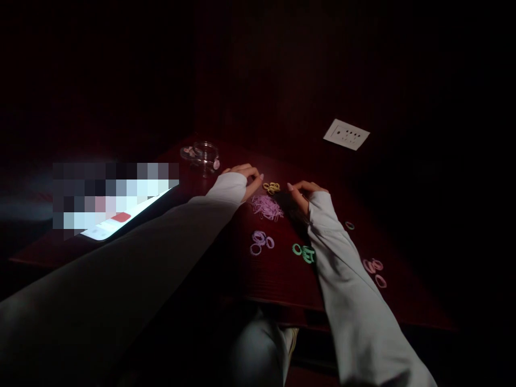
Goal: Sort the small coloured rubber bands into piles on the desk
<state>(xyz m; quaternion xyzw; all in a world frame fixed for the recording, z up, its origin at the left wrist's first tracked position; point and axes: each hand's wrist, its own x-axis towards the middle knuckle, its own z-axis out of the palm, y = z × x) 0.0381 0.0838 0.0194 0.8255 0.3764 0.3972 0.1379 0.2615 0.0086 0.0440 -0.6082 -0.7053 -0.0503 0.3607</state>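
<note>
Dark red table is lying mostly in shadow. Left hand and right hand are bending fingers on two sides of yellow rings; whether fingers are gripping something, cannot tell. Lilac bands are lying heaped just beside rings. Purple rings, green rings are resting nearer to person.
</note>
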